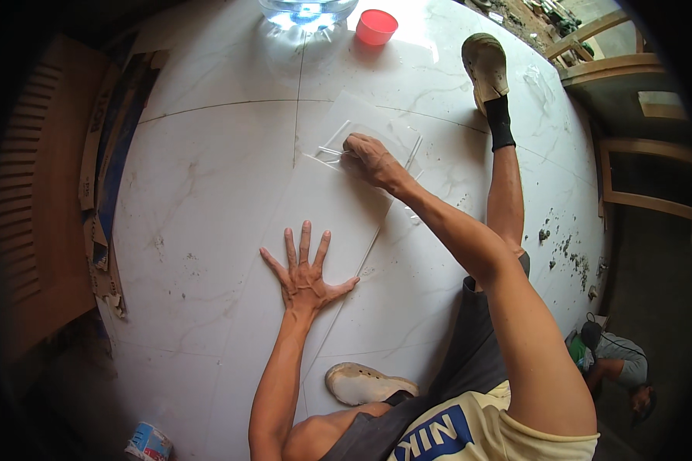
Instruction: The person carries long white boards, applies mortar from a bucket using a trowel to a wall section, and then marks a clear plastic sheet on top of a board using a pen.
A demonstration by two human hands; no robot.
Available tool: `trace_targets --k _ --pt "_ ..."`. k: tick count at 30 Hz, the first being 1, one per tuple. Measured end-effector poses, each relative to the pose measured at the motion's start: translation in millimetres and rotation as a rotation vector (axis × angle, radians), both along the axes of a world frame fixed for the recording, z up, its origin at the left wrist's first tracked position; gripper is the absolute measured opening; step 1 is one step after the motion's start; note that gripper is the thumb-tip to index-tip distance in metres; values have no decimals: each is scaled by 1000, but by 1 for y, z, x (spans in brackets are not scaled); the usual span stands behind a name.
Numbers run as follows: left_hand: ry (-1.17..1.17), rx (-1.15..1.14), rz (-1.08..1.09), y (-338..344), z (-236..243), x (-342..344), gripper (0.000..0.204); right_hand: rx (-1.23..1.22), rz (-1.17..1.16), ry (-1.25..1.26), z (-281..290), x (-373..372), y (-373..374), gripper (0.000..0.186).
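Note:
My left hand [304,283] lies flat with its fingers spread on a long, glossy white slab [344,219], perhaps a tile, resting on the marbled white floor. Farther off, my right hand [370,159] is closed in a fist over the slab's far part. Whatever it grips is hidden by the fingers. Thin, clear or whitish strips [329,156] show just left of that fist, and another pale strip [416,150] runs to its right. I cannot tell whether they are loose pieces or edges of one clear thing.
Beyond the slab are a clear basin [307,11] and a red cup [377,27]. Cardboard [100,169] and a louvred wooden door [34,184] line the left. A small tub [148,442] stands near left. Wooden frames [646,192], dirt specks [565,250] and another person [621,357] are at right.

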State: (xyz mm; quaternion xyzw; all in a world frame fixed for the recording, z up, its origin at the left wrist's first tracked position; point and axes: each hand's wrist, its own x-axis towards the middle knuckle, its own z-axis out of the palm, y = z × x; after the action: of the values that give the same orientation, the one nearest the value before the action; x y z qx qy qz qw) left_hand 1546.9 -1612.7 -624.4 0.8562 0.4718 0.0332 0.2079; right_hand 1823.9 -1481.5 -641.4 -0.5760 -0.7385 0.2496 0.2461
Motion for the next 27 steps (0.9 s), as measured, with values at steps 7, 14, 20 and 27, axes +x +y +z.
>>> trace_targets --k 7,14,20,27 --pt "-12 45 -13 -1 -4 0 111 -121 -545 -87 49 89 -9 18" --pt "43 -8 -14 1 0 2 113 230 114 -158 13 -5 15 15" --pt "4 20 -11 0 -1 2 113 -31 233 -235 5 -2 -9 8" --pt "-15 33 -5 0 2 1 113 -182 144 -115 14 2 -48 7"
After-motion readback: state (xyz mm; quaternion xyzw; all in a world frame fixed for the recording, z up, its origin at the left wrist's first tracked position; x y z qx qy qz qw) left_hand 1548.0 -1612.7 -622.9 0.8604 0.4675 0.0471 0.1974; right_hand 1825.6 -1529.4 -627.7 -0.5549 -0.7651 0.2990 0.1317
